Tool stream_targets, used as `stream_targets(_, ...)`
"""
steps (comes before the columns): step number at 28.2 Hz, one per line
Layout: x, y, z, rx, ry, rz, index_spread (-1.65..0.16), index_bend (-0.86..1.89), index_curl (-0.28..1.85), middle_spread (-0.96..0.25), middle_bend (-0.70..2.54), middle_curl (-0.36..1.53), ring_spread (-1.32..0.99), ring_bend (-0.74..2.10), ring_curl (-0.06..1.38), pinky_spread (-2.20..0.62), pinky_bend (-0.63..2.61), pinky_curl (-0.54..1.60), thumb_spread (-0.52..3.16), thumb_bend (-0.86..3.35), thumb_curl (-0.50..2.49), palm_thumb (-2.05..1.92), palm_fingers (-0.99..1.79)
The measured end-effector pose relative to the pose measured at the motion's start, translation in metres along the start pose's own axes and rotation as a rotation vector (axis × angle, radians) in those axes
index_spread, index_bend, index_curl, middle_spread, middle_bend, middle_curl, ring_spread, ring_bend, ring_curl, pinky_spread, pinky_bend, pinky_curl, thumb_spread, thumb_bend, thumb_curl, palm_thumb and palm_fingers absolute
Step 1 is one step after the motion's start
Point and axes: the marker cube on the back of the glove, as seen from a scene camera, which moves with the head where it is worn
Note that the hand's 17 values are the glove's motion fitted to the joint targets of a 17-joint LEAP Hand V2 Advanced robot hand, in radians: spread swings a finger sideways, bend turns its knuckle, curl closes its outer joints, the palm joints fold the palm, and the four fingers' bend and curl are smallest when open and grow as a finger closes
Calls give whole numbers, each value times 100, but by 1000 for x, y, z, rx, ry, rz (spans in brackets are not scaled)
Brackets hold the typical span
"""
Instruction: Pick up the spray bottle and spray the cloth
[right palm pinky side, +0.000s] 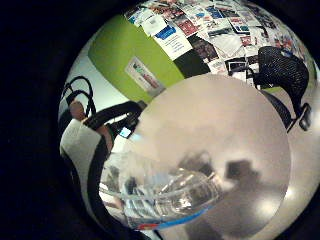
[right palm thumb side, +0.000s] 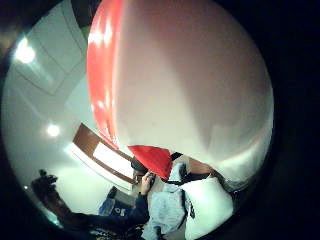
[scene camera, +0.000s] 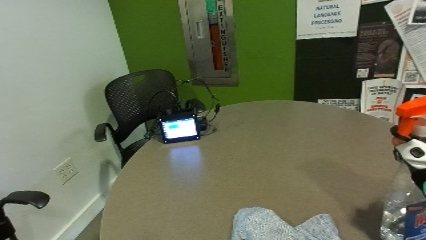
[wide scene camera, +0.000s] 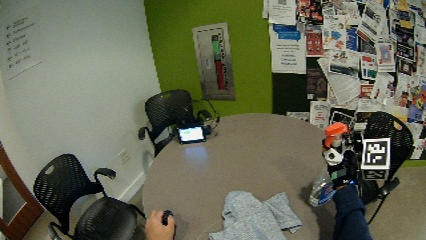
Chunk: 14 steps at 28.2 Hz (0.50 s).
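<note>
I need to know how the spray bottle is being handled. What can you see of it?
The spray bottle has an orange trigger head and a clear plastic body with a blue label. It stands upright at the round table's edge, beside the grey cloth. The gloved right hand grips its neck. Whether its base touches the table is unclear.

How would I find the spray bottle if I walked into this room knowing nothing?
Look for the round grey table before the green wall. At its edge nearest the poster board, beside a black mesh chair, a gloved right hand holds the spray bottle upright. It is clear plastic with an orange trigger top, the only bottle there; the soft grey cloth lies flat nearby.
</note>
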Motion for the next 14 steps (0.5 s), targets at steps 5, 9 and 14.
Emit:
stream_targets(5, -2, 2, 1, -39, 38, -17, -29, 20, 58, -16, 62, 56, -22, 70, 49, -29, 57, 44, 58, -3, 72, 87, 135)
stream_targets(9, -30, 7, -6, -46, 104, -126, -29, 19, 59, -16, 62, 56, -22, 70, 49, -29, 58, 44, 59, -3, 72, 87, 135)
stream_targets(14, -95, 20, -3, -67, 299, -380, -29, 19, 60, -16, 63, 56, -22, 69, 49, -29, 58, 44, 59, -3, 73, 87, 134)
